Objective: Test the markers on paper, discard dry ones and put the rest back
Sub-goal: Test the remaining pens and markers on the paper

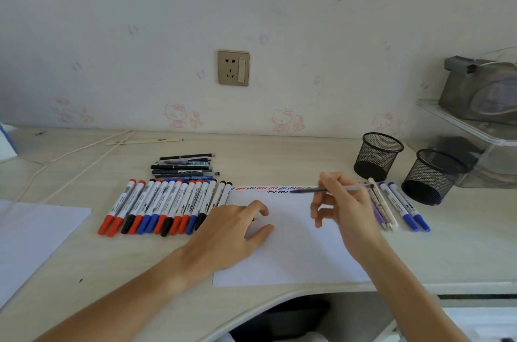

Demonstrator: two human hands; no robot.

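My right hand (344, 207) pinches a thin clear pen (313, 189), its dark tip touching the top edge of the white paper (293, 252) beside a row of red, blue and black squiggles (268, 189). My left hand (232, 232) rests on the paper's left part, fingers loosely curled, holding nothing. Several white markers with red, blue and black caps (162, 206) lie in a row left of the paper. A pile of dark pens (184, 165) lies behind them. Right of the paper lie two blue-capped markers (402, 206) and several thin pens (382, 206).
Two black mesh pen cups (377, 155) (433, 176) stand at the right, in front of a clear plastic shelf (470, 128). Another white sheet (33, 235) lies at the far left. A pink cord (81, 151) runs across the back left. The desk's front edge curves inward.
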